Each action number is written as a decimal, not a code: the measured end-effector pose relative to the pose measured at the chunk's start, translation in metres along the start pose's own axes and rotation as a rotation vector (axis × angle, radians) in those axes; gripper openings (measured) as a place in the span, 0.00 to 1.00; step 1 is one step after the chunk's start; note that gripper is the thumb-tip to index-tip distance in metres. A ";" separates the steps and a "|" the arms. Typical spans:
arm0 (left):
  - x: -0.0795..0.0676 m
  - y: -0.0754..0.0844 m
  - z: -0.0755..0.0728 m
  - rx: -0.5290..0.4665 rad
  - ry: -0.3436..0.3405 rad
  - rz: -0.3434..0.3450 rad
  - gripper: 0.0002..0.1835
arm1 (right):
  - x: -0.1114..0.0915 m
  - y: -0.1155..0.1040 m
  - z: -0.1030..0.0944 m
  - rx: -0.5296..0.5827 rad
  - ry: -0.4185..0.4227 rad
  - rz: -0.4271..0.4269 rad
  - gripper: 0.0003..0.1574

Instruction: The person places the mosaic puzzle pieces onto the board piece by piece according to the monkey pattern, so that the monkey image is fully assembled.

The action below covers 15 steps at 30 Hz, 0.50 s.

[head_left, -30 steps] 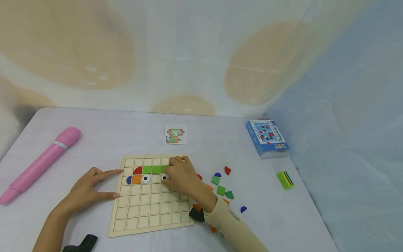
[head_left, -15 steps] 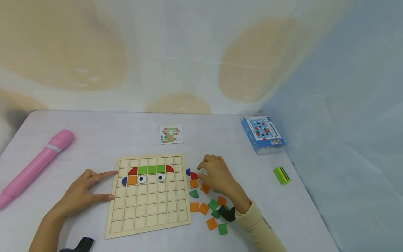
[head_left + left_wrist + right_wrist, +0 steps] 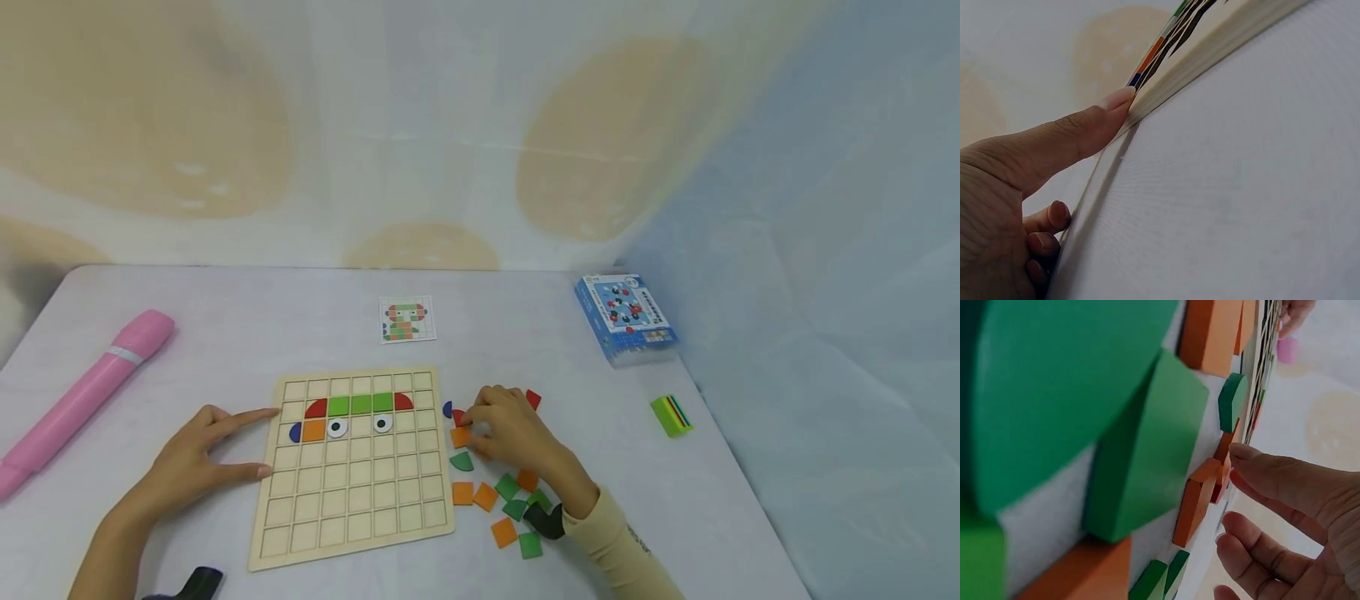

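Observation:
A wooden grid board (image 3: 371, 498) lies on the table. Set in its upper rows are green squares (image 3: 362, 404), red quarter-circles (image 3: 403, 402), a blue half-circle (image 3: 296, 432), an orange square (image 3: 313, 430) and two eye pieces (image 3: 337, 427). My left hand (image 3: 191, 454) rests at the board's left edge, index finger and thumb extended against it. Beyond the right edge, my right hand (image 3: 513, 429) reaches low over loose pieces, its fingertips close to a red quarter-circle (image 3: 458, 417) and an orange square (image 3: 461, 437). In the right wrist view its thumb (image 3: 1279, 472) and fingers are bent, with nothing visible between them.
Several orange and green pieces (image 3: 530, 546) lie scattered right of the board. A pattern card (image 3: 407, 319) is behind it. At the far right stand a blue box (image 3: 626, 319) and a green striped block (image 3: 672, 416). A pink tube-shaped object (image 3: 90, 400) lies at left.
My right hand has left the board's upper right and moved right to the loose pieces, uncovering a red quarter-circle on the board. My left hand stays at the board's edge.

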State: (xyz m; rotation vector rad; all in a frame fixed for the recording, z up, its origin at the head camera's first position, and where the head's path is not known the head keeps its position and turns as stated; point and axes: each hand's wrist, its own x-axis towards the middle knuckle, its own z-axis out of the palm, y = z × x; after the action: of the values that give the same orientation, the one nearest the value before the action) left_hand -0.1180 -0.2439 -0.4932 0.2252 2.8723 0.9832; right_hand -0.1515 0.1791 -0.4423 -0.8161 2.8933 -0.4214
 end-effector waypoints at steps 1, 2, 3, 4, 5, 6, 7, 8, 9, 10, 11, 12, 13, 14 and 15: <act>0.000 0.000 0.000 -0.002 -0.001 0.000 0.43 | 0.000 0.000 0.001 -0.011 0.000 -0.012 0.12; 0.000 0.000 0.000 -0.004 -0.001 0.000 0.43 | 0.000 -0.001 0.001 -0.021 0.001 -0.023 0.11; 0.000 0.000 0.000 -0.006 -0.003 -0.001 0.43 | 0.000 -0.001 0.002 -0.027 0.000 -0.029 0.11; 0.000 0.000 0.000 -0.011 -0.006 -0.003 0.43 | 0.000 -0.001 0.002 -0.034 0.002 -0.035 0.11; 0.000 0.000 0.000 -0.014 -0.008 -0.004 0.42 | 0.000 -0.001 0.003 -0.037 0.003 -0.038 0.11; 0.000 0.001 0.000 -0.016 -0.009 -0.005 0.42 | 0.000 -0.002 0.003 -0.041 0.004 -0.041 0.12; 0.000 0.001 -0.001 -0.016 -0.011 -0.006 0.42 | 0.000 -0.002 0.003 -0.039 0.005 -0.042 0.12; 0.000 0.001 -0.001 -0.017 -0.012 -0.007 0.42 | 0.000 -0.002 0.003 -0.038 0.005 -0.043 0.13; 0.000 0.001 -0.001 -0.017 -0.012 -0.007 0.42 | 0.000 -0.003 0.003 -0.034 0.004 -0.042 0.13; 0.000 0.001 -0.001 -0.019 -0.011 -0.007 0.42 | 0.001 -0.003 0.003 -0.028 0.003 -0.042 0.14; 0.000 0.001 -0.001 -0.019 -0.010 -0.007 0.42 | 0.001 -0.003 0.003 -0.022 -0.001 -0.042 0.14; 0.000 0.001 -0.001 -0.019 -0.008 -0.006 0.42 | 0.001 -0.004 0.002 -0.014 -0.005 -0.045 0.14; -0.001 0.001 -0.001 -0.021 -0.007 -0.006 0.42 | 0.002 -0.004 0.002 -0.007 -0.012 -0.048 0.14; -0.001 0.001 -0.001 -0.023 -0.005 -0.006 0.42 | 0.002 -0.004 0.002 -0.005 -0.017 -0.052 0.14; -0.001 0.001 -0.001 -0.024 -0.004 -0.007 0.42 | 0.002 -0.004 0.002 -0.007 -0.023 -0.059 0.14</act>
State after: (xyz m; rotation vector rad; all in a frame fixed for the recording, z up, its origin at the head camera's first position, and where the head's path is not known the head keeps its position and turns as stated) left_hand -0.1171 -0.2440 -0.4919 0.2152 2.8537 1.0143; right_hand -0.1512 0.1739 -0.4433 -0.9036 2.8571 -0.4053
